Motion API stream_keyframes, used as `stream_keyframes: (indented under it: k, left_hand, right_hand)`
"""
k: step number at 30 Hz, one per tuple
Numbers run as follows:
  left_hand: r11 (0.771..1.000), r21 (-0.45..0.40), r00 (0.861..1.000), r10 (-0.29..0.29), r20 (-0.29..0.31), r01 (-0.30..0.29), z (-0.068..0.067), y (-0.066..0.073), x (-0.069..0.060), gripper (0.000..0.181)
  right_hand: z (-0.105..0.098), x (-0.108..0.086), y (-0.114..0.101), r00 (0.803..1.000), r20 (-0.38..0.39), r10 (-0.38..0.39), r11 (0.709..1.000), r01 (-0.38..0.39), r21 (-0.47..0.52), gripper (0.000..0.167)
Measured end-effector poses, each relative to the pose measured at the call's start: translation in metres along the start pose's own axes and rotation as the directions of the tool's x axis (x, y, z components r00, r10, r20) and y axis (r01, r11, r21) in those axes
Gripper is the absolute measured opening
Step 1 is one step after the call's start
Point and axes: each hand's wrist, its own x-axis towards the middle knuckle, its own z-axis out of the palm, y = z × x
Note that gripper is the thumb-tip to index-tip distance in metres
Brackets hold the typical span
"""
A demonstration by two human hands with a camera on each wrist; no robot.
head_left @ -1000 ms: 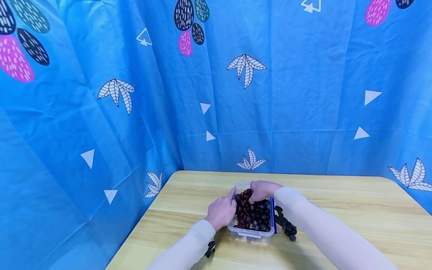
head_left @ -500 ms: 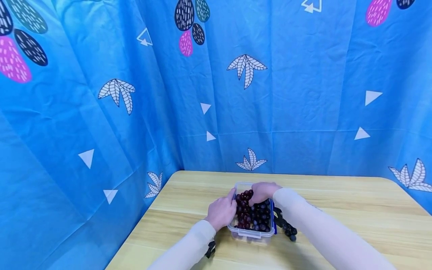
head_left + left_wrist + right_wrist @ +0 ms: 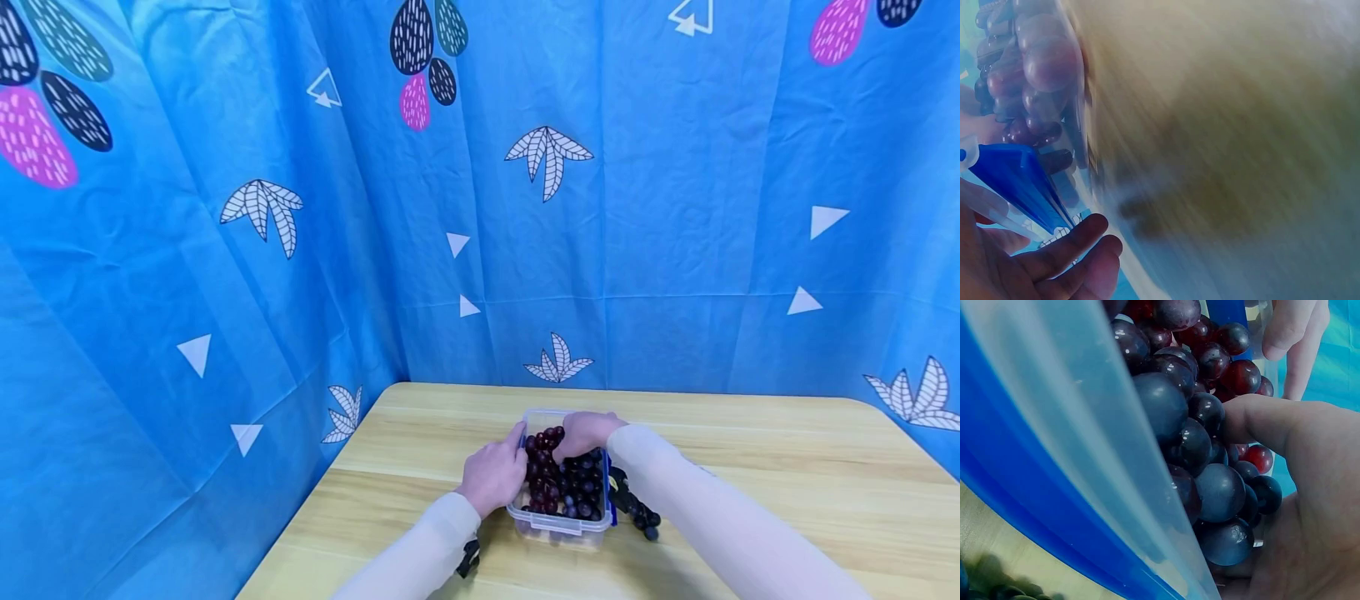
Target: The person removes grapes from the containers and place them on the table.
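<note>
The surface (image 3: pixel 787 454) bears a box (image 3: pixel 566 525). The left hand (image 3: pixel 492 475) grips its left rim; the right hand (image 3: pixel 588 435) holds dark grapes (image 3: pixel 585 483) inside, right of the red grapes (image 3: pixel 546 482). Another bunch (image 3: pixel 645 521) lies just right of the box. The dark grapes look glossy, probably light but slippery; cupping the cluster should beat pinching one grape. The right wrist view shows their grasp, which the head view hides; the left wrist view reveals a blue latch (image 3: pixel 1019 181) near the left fingertips.
</note>
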Motion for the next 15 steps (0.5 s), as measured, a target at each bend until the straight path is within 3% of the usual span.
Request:
stream_keyframes:
  k: [10, 15]
  left_hand:
    - [1.000, -0.007, 1.000, -0.007, 0.021, 0.007, -0.0021, 0.0008, -0.0004, 0.052]
    - [1.000, 0.006, 1.000, 0.002, 0.006, -0.003, -0.0008, 0.0006, 0.0002, 0.051]
  right_hand:
    - [0.0055, 0.0020, 0.0035, 0.996, 0.025, -0.080, 0.989, 0.076, 0.131, 0.026]
    - [0.0036, 0.0019, 0.0043, 0.997, 0.005, -0.083, 0.986, 0.081, 0.144, 0.026]
